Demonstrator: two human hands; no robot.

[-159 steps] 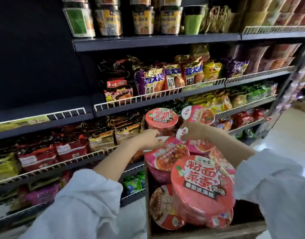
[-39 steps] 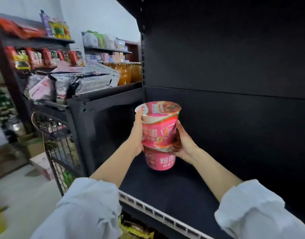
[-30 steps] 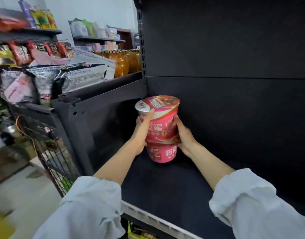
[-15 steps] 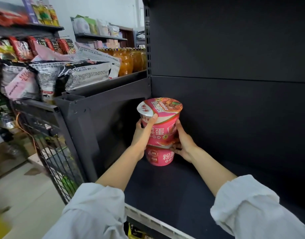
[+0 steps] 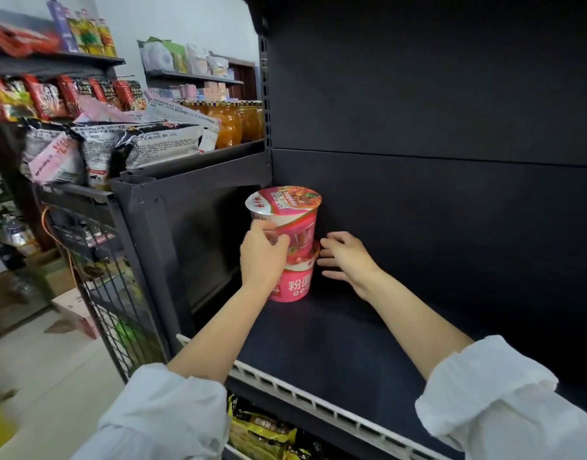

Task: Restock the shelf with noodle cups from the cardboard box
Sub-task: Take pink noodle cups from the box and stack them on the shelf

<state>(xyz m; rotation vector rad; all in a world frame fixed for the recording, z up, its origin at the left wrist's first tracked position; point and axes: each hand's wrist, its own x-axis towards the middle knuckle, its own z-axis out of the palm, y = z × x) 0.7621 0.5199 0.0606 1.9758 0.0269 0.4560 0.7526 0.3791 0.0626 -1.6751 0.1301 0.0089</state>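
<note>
Dark metal shelf (image 5: 335, 346) in a shop aisle, black back panel behind, white wire rail along its front edge. Two pink noodle cups stand stacked in the far left corner of the shelf, at about 11 o'clock from its middle: lower cup (image 5: 297, 283) sits flat on the shelf, upper cup (image 5: 290, 215) upright on its lid.

Change since half a second ago — right hand (image 5: 347, 257) has let go. It now hangs just beside the stack at 3 o'clock, fingers spread and relaxed, holding nothing, a sliver of gap to the cups. Left hand (image 5: 262, 257) still wraps the stack at the seam between the two cups, thumb and fingers curled round the upper cup's lower wall.

Judgement: stack is placed and bearing its own weight; release is half done. Upper cup looks square on the lower, no visible lean. Risk — pulling the left hand away sideways could nudge the top cup off.

Cardboard box not in view. To the left at 9 o'clock, neighbouring shelf with snack bags (image 5: 146, 141) and jars of orange fruit (image 5: 229, 126).
</note>
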